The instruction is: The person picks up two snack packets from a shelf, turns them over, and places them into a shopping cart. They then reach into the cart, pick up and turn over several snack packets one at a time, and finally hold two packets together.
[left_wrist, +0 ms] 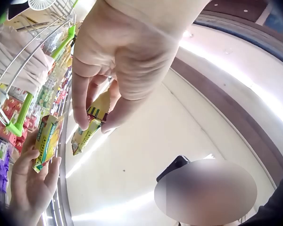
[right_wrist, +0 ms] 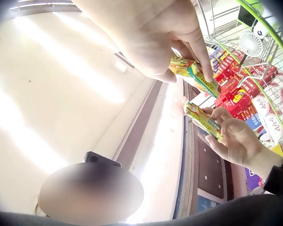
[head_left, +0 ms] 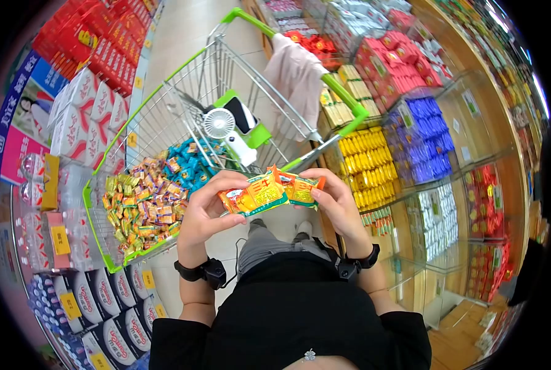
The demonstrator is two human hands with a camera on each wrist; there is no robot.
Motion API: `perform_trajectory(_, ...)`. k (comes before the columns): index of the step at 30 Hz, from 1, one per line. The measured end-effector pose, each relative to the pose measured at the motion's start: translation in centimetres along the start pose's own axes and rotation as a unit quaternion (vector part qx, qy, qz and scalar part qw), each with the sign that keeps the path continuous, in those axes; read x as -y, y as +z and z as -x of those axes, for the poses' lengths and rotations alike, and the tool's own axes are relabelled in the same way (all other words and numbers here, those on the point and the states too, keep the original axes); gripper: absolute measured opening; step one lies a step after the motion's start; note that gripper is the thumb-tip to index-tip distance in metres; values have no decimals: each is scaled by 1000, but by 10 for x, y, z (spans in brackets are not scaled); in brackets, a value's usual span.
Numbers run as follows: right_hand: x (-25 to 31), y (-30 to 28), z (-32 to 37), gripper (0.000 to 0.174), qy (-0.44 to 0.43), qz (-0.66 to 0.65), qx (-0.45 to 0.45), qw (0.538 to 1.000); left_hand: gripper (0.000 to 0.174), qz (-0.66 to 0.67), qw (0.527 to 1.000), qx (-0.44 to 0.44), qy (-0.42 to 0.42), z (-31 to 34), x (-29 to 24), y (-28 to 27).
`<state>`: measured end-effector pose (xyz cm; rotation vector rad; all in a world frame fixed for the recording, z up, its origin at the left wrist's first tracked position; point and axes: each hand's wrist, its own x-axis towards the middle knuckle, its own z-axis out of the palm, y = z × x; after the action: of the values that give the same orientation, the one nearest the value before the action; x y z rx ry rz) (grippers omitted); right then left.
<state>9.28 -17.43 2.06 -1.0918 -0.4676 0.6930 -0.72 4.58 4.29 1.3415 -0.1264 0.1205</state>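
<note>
In the head view both hands are raised in front of the body, close together. My left hand (head_left: 204,208) pinches an orange, yellow and green snack packet (head_left: 260,195) between thumb and fingers. A similar snack packet (head_left: 300,187) is held by my right hand (head_left: 340,200), its thumb on the front. The left packet overlaps the right one's inner edge in this view. From the left wrist, the left hand (left_wrist: 125,61) points fingertips down around its wrapper. In the right wrist view the right hand (right_wrist: 165,42) grips its packet (right_wrist: 195,75) at the edges.
A green-rimmed shopping cart (head_left: 93,228) stands ahead, with heaps of wrapped candies (head_left: 149,197), blue packets (head_left: 189,161) and a white handheld fan (head_left: 219,123). A pink cloth (head_left: 293,74) hangs over its handle. Shelves of yellow packs (head_left: 367,161) line the right; tissue cartons (head_left: 124,336) the left.
</note>
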Motion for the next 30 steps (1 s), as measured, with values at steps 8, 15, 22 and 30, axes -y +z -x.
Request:
perform_trajectory(8,12,-37,43,28,1,-45,-62,997,46,20,996,81,-39,-25,12,48)
perform_trajectory(15,21,-61,75,29,-14,-39,-90,995,43,6,990,128,-67,-39,24,86)
perform_trajectory(22,23,-80,101,34,-52,1,-105,993,38,-62,978,185,-78,-55,34,123)
perform_trajectory(30,29,-96,127,52,-54,-5,-142,988,31,-106,961,243,-75,-72,49,157)
